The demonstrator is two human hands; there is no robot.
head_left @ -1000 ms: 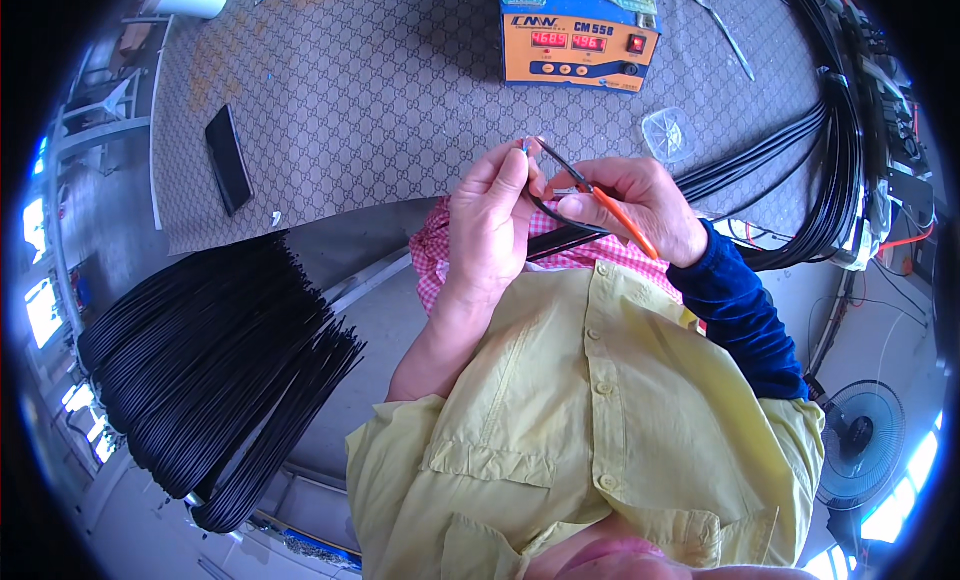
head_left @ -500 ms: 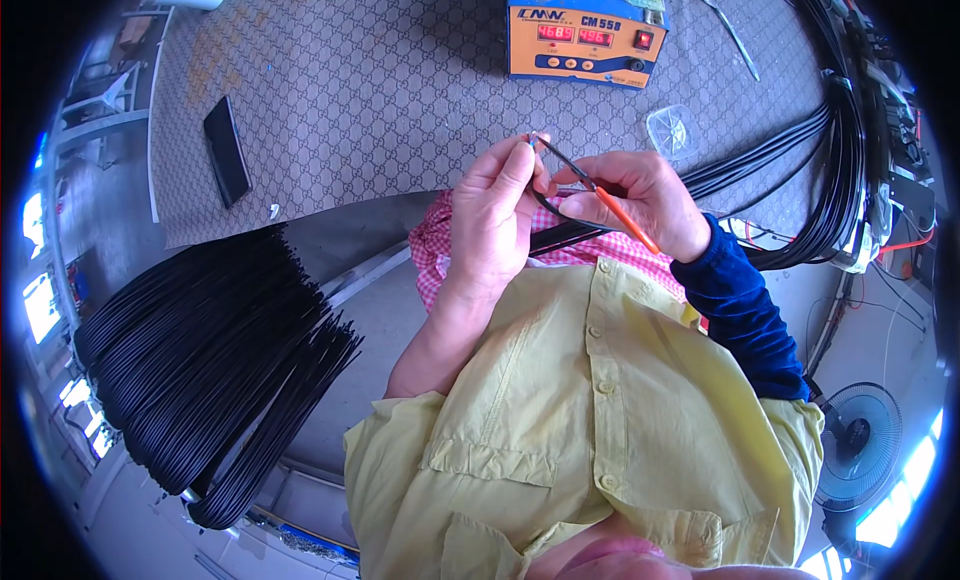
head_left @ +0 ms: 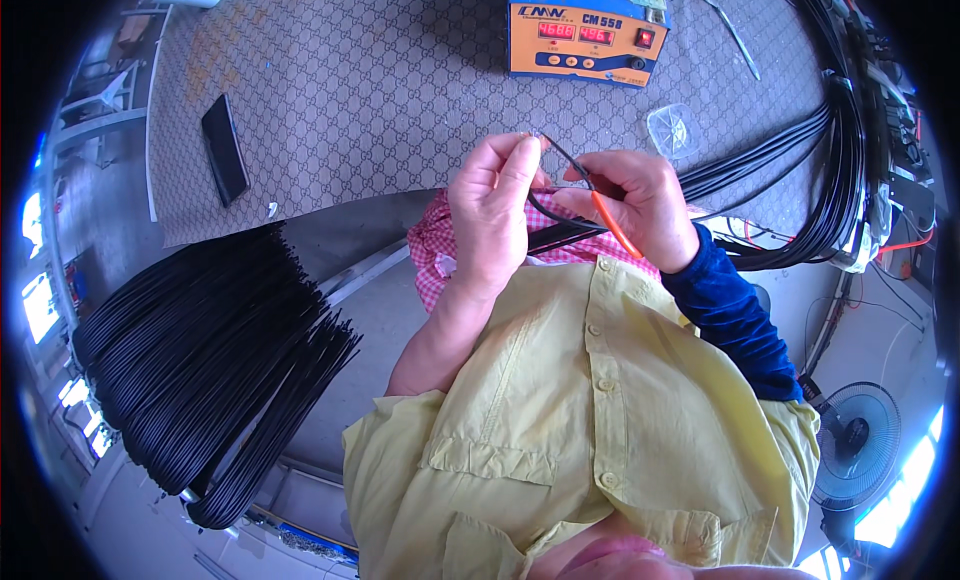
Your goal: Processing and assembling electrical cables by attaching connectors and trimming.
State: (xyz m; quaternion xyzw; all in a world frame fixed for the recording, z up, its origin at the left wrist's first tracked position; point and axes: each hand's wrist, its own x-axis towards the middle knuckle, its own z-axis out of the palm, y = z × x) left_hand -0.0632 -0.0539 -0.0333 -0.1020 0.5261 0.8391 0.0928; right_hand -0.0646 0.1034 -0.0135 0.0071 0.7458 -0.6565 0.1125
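My left hand [head_left: 495, 205] is raised over the table's near edge, its thumb and fingertips pinched on the end of a black cable [head_left: 547, 209]. From that pinch the cable bends down and runs to the right, under my right hand. Closed in my right hand [head_left: 650, 202] is a slim tool with an orange handle [head_left: 616, 226] and a long, thin dark tip [head_left: 564, 153]. The tip reaches up to the left fingertips at the cable end. What it touches there is too small to make out, and so is the tool's exact kind.
A blue and orange counter box [head_left: 582, 42] stands at the table's back. A phone [head_left: 225, 150] lies left, a clear dish [head_left: 673, 131] right. Black cables [head_left: 850, 170] are bundled at the right; a large cable bunch [head_left: 200, 360] hangs lower left. A fan [head_left: 855, 438] is lower right.
The orange handle has swung slightly left and down with my right hand. My left hand keeps its pinch on the cable with barely any movement.
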